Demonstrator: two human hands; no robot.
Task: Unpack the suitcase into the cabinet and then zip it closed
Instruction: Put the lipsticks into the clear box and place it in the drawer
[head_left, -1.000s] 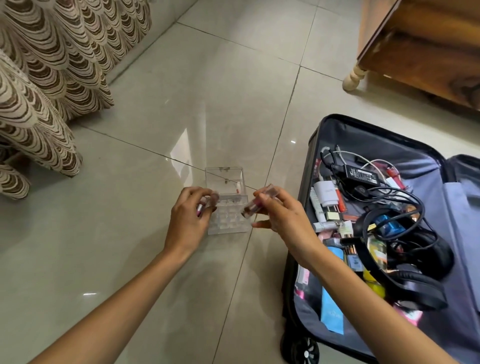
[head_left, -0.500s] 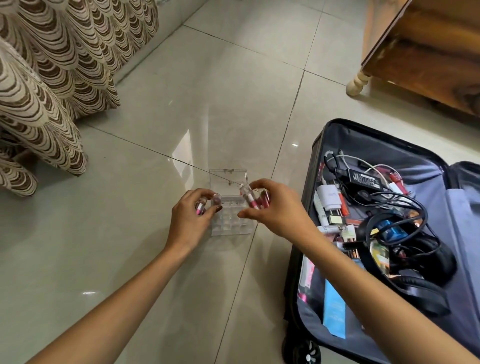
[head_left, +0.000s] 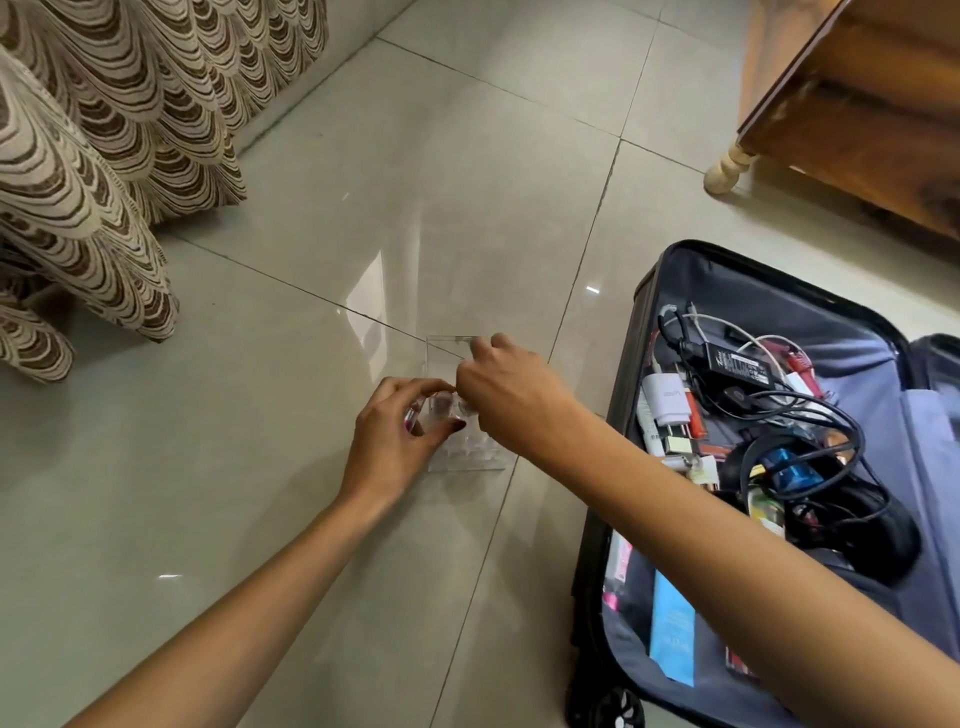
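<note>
An open black suitcase (head_left: 670, 270) lies on the floor at the right, filled with black headphones (head_left: 852, 525), cables, a white charger (head_left: 667, 400), a blue tube (head_left: 672, 629) and small cosmetics. Left of it a clear plastic organizer box (head_left: 467, 452) stands on the tiles. My left hand (head_left: 395, 436) grips small pink-capped lip tubes (head_left: 413, 418) at the box's left side. My right hand (head_left: 509, 400) reaches over the box with fingers pinched at its top; whether it holds a tube is hidden.
A brown and cream patterned curtain (head_left: 104, 156) hangs at the left. A wooden cabinet (head_left: 857, 104) on a cream turned leg (head_left: 727, 166) stands at the upper right. Glossy grey floor tiles (head_left: 415, 182) spread between them.
My right hand moved left from beside the box to over its top, and the tubes it held are no longer visible. My left hand stayed at the box's left side.
</note>
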